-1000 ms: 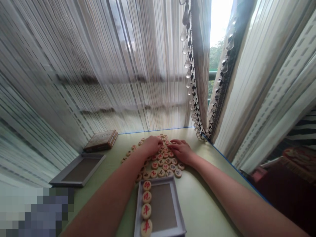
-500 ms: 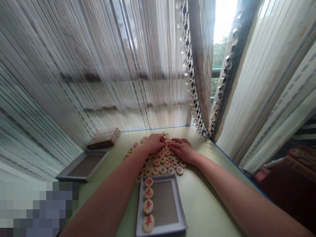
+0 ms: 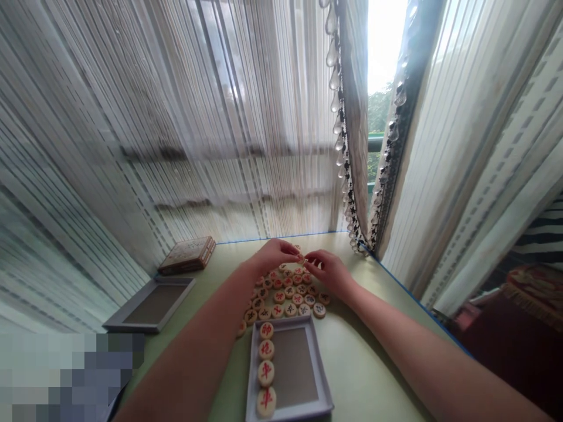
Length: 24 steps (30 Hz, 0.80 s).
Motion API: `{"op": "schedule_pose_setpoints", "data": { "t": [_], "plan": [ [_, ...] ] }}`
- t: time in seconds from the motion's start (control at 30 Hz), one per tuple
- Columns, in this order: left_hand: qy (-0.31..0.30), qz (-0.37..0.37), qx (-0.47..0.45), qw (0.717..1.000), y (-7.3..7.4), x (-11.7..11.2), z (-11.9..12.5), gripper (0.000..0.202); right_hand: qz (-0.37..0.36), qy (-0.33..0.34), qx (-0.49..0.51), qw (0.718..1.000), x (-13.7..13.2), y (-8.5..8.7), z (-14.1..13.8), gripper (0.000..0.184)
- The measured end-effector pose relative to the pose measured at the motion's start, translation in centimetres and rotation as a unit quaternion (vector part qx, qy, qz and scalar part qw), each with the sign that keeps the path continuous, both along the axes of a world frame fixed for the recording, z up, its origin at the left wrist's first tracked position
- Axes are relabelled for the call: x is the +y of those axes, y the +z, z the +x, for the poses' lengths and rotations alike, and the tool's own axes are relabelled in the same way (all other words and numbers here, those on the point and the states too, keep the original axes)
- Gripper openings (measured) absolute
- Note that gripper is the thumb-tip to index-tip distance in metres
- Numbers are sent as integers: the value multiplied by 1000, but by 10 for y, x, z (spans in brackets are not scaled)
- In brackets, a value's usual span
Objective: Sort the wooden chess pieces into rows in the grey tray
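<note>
My left hand (image 3: 278, 254) is closed in a pinch over the far part of the spread of pieces, with a Chinese chess piece (image 3: 301, 258) at its fingertips. Close by on the right, my right hand (image 3: 329, 269) has its thumb and fingers pinched at the same spot, touching the edge of a piece. Below the hands lie many round wooden Chinese chess pieces (image 3: 289, 291) with red or dark characters. Nearer to me is an open grey box tray (image 3: 325, 375). A column of several red-character pieces (image 3: 266, 373) lines its left side.
On the left of the pale green table (image 3: 373, 363) lies a second shallow grey tray (image 3: 152, 319). Behind it rests a brown patterned box (image 3: 187, 255). Striped curtains (image 3: 246, 146) with beaded trim hang along the back and right edges.
Both hands have risen slightly off the pieces and come together, fingertips meeting at a piece. The view has tilted a little. The column in the tray is unchanged.
</note>
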<state>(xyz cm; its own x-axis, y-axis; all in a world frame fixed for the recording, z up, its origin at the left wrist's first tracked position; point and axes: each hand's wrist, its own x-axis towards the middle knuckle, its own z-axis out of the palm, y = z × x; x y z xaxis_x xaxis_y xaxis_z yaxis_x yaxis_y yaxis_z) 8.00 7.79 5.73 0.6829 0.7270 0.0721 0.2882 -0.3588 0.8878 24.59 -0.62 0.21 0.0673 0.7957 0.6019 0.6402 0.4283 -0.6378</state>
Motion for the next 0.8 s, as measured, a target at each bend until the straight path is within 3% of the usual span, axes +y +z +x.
{"op": "schedule_pose_setpoints", "data": {
  "t": [0.23,0.5,0.8],
  "plan": [
    [-2,-1,7,1000,3,-4,5,31,-13,7,56,998,1,0,0,24],
    [5,-12,19,1000,17,-13,-3,31,22,6,-12,1000,-6,3,-1,21],
    [-88,-4,64,994,23,-21,-10,29,76,-6,-53,996,-24,11,-3,16]
  ]
}}
